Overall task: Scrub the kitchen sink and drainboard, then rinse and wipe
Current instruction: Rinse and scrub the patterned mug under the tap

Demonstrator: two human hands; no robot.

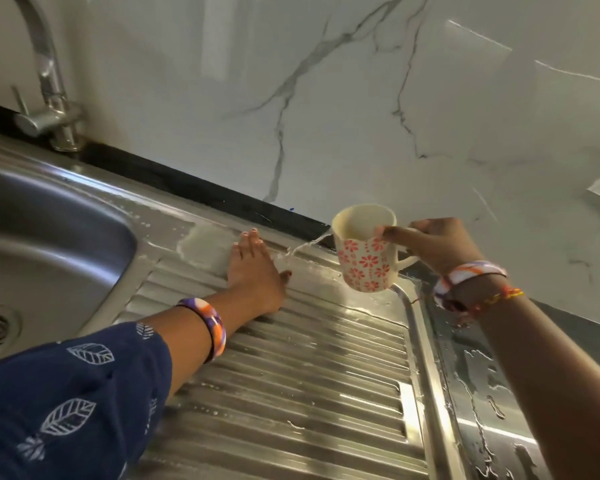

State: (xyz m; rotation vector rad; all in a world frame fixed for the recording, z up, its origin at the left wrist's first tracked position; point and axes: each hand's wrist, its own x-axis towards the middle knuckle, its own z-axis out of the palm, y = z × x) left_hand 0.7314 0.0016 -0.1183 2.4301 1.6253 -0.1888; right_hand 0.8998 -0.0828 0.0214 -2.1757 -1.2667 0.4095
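Head view, left hand (253, 268) flat, fingers straight on drainboard (309, 375), right hand (437, 245) gripping tilted mug (364, 251)

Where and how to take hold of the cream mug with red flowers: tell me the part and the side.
Grip the cream mug with red flowers by its handle, coming from the right. It is tilted with its mouth pouring left, the handle juts right, and the right hand already holds it there.
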